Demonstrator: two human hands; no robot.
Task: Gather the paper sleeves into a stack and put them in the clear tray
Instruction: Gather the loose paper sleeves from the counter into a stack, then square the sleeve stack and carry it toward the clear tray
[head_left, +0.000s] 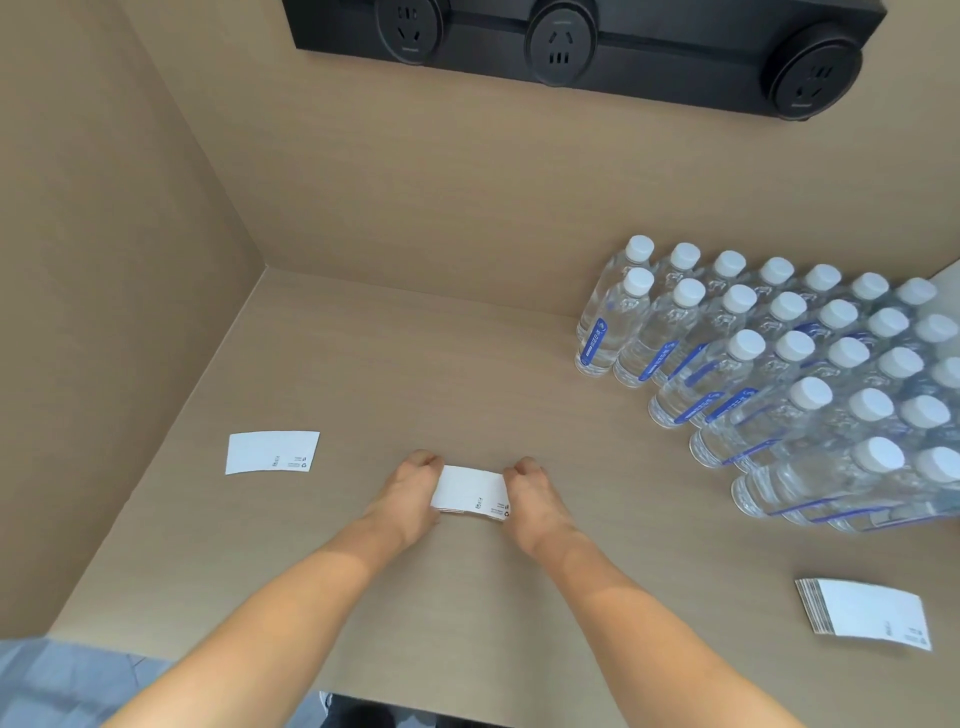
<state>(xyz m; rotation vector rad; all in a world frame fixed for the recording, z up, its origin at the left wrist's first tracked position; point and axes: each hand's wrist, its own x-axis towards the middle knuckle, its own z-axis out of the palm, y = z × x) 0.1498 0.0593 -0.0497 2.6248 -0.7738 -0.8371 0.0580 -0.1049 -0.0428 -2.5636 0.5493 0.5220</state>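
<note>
Both hands down on the tan counter (363, 374), pressed against the two short ends of a small stack of white paper sleeves (470, 492). Left hand (410, 491) curled around the stack's left end, right hand (530, 493) curled around its right end, fingers folded over the far edge, thumbs hidden. Stack lying flat near the counter's middle, small print at its near right corner; number of sleeves in it impossible to tell.

One single sleeve (272, 452) lying flat and alone to the left, well apart from the hands, near the side wall (104, 312). A second, thicker stack of sleeves (865, 613) at the near right, fanned slightly along its left edge; count also unclear. So three sleeve groups visible: two stacks and one loose piece.

Crowding the right side, a block of clear water bottles (769, 364) with white caps and blue labels, standing upright in staggered rows, running off the right edge; roughly two dozen caps visible, exact total cut off. Nearest bottles well apart from the right hand.

On the back wall above, a black power strip (675, 47) with three round sockets. No clear tray in view. Open counter between the held stack and both other sleeve groups.
</note>
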